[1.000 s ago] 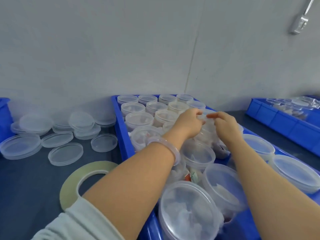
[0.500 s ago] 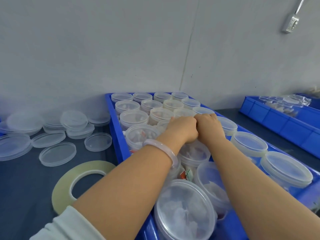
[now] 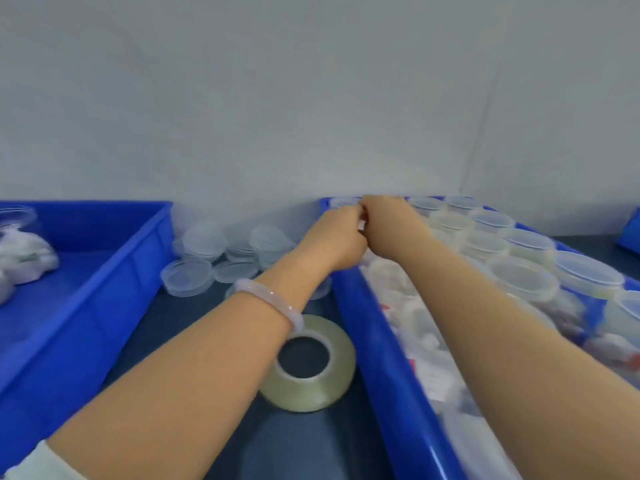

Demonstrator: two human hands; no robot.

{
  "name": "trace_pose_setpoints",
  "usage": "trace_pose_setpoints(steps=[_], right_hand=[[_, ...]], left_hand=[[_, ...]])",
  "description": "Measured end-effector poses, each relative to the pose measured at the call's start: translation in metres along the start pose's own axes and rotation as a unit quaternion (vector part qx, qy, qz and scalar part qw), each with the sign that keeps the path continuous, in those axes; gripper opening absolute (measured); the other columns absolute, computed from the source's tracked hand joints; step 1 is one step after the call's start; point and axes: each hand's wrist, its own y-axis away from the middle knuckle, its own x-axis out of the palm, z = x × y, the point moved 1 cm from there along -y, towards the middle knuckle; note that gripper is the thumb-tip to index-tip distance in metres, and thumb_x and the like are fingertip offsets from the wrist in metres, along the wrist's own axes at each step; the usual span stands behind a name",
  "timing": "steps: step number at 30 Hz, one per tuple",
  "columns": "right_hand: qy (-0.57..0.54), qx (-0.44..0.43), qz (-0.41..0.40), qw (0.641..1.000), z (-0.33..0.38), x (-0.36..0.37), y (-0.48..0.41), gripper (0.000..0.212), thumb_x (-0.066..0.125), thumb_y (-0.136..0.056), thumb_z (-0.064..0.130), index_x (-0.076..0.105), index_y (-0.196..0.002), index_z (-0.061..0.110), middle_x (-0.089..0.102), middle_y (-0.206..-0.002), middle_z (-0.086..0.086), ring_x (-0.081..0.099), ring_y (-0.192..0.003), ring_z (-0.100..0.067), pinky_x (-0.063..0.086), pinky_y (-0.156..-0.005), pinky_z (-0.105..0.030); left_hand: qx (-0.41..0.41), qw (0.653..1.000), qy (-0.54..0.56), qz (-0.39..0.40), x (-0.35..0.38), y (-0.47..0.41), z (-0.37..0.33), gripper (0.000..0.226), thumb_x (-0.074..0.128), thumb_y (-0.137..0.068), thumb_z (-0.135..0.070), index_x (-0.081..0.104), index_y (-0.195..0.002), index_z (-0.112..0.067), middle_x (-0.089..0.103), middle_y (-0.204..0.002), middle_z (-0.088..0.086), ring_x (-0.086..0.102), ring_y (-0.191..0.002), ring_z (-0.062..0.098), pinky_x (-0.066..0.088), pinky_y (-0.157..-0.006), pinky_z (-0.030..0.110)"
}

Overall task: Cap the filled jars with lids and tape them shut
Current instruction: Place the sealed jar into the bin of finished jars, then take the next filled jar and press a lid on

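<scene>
My left hand (image 3: pixel 334 237) and my right hand (image 3: pixel 389 228) are curled into fists, knuckles pressed together over the far left corner of the right blue bin (image 3: pixel 375 344). A small pale piece (image 3: pixel 362 224) shows pinched between them; motion blur hides what it is. Several capped clear jars (image 3: pixel 523 277) stand in rows in that bin, and filled jars lie blurred under my right forearm. A roll of clear tape (image 3: pixel 341 356) lies flat on the dark table below my left wrist. Loose clear lids (image 3: pixel 204 241) are piled near the wall.
A second blue bin (image 3: pixel 104 271) stands at the left with white wrapped items (image 3: pixel 24 254) inside. A grey wall runs close behind everything. Another blue bin's corner (image 3: pixel 632 235) shows at the right edge. Dark tabletop (image 3: pixel 294 441) runs between the two bins.
Both hands rose from the jars in mid-bin and moved to the bin's far left corner, still pressed together. The view swung left, bringing the left bin into sight.
</scene>
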Motion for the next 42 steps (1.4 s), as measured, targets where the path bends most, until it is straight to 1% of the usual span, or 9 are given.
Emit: trace_pose_setpoints(steps=[4, 13, 20, 24, 29, 33, 36, 39, 42], right_hand=[[-0.074, -0.068, 0.019, 0.995, 0.097, 0.025, -0.024, 0.019, 0.046, -0.088, 0.005, 0.053, -0.106, 0.005, 0.062, -0.109, -0.017, 0.055, -0.105, -0.034, 0.037, -0.070, -0.034], [-0.216, -0.181, 0.101, 0.954, 0.306, 0.059, -0.018, 0.022, 0.044, -0.090, 0.007, 0.044, -0.113, 0.006, 0.059, -0.108, -0.016, 0.053, -0.101, -0.033, 0.035, -0.067, -0.035], [-0.200, -0.229, 0.183, 0.935, 0.386, 0.081, -0.002, 0.045, 0.046, -0.091, 0.011, 0.034, -0.135, 0.011, 0.058, -0.114, -0.015, 0.051, -0.105, -0.031, 0.036, -0.067, -0.036], [-0.192, -0.227, 0.221, 0.929, 0.409, 0.087, -0.008, 0.048, 0.049, -0.089, 0.011, 0.035, -0.135, 0.015, 0.056, -0.119, -0.013, 0.051, -0.107, -0.030, 0.038, -0.069, -0.036], [-0.165, -0.239, 0.237, 0.927, 0.432, 0.096, -0.023, 0.053, 0.053, -0.089, 0.010, 0.032, -0.138, 0.017, 0.052, -0.124, -0.014, 0.049, -0.112, -0.030, 0.042, -0.073, -0.036], [-0.182, -0.246, 0.234, 0.923, 0.446, 0.109, -0.030, 0.054, 0.054, -0.090, 0.012, 0.032, -0.139, 0.016, 0.048, -0.130, -0.015, 0.045, -0.119, -0.031, 0.044, -0.084, -0.041], [-0.197, -0.258, 0.209, 0.923, 0.450, 0.124, -0.029, 0.055, 0.054, -0.092, 0.016, 0.029, -0.141, 0.014, 0.045, -0.135, -0.015, 0.039, -0.126, -0.033, 0.042, -0.091, -0.042], [-0.215, -0.243, 0.207, 0.923, 0.453, 0.136, -0.029, 0.053, 0.054, -0.091, 0.019, 0.031, -0.138, 0.011, 0.042, -0.137, -0.015, 0.039, -0.124, -0.032, 0.041, -0.093, -0.041], [-0.225, -0.219, 0.211, 0.926, 0.453, 0.140, -0.031, 0.066, 0.057, -0.091, 0.022, 0.021, -0.144, 0.009, 0.036, -0.144, -0.017, 0.037, -0.128, -0.032, 0.040, -0.095, -0.041]], left_hand=[[-0.086, 0.994, -0.063, -0.017, -0.068, 0.035, 0.062, 0.046, 0.046, -0.088, -0.003, 0.052, -0.133, -0.013, 0.057, -0.134, 0.009, 0.053, -0.120, 0.029, 0.045, -0.096, 0.038], [-0.242, 0.953, -0.179, -0.032, -0.193, 0.147, 0.180, 0.048, 0.046, -0.088, -0.003, 0.050, -0.134, -0.017, 0.059, -0.128, 0.005, 0.055, -0.111, 0.025, 0.037, -0.069, 0.026], [-0.401, 0.899, -0.174, -0.002, -0.227, 0.181, 0.245, 0.047, 0.041, -0.097, -0.011, 0.034, -0.142, -0.001, 0.060, -0.111, 0.019, 0.056, -0.078, 0.024, 0.044, -0.062, 0.031], [-0.450, 0.867, -0.213, 0.036, -0.234, 0.177, 0.270, 0.051, 0.040, -0.099, -0.013, 0.026, -0.148, -0.005, 0.022, -0.155, 0.021, 0.046, -0.128, 0.038, 0.040, -0.104, 0.044], [-0.459, 0.865, -0.197, 0.043, -0.235, 0.173, 0.311, 0.054, 0.040, -0.099, -0.012, 0.021, -0.150, -0.008, 0.017, -0.157, 0.018, 0.019, -0.143, 0.038, 0.018, -0.116, 0.048], [-0.468, 0.872, -0.135, -0.034, -0.243, 0.175, 0.339, 0.073, 0.046, -0.098, -0.012, -0.002, -0.152, -0.006, -0.017, -0.159, 0.008, 0.018, -0.145, 0.031, 0.025, -0.112, 0.041], [-0.435, 0.885, -0.162, -0.048, -0.243, 0.172, 0.350, 0.072, 0.052, -0.094, -0.012, 0.008, -0.152, -0.008, 0.000, -0.160, 0.009, 0.032, -0.138, 0.033, 0.035, -0.106, 0.040], [-0.430, 0.870, -0.224, -0.085, -0.246, 0.168, 0.351, 0.042, 0.054, -0.093, -0.013, 0.043, -0.133, -0.006, 0.033, -0.142, 0.014, 0.055, -0.104, 0.031, 0.045, -0.079, 0.037], [-0.459, 0.856, -0.220, -0.087, -0.246, 0.170, 0.352, 0.024, 0.050, -0.094, -0.011, 0.059, -0.116, -0.005, 0.056, -0.122, 0.015, 0.059, -0.102, 0.030, 0.046, -0.082, 0.035]])
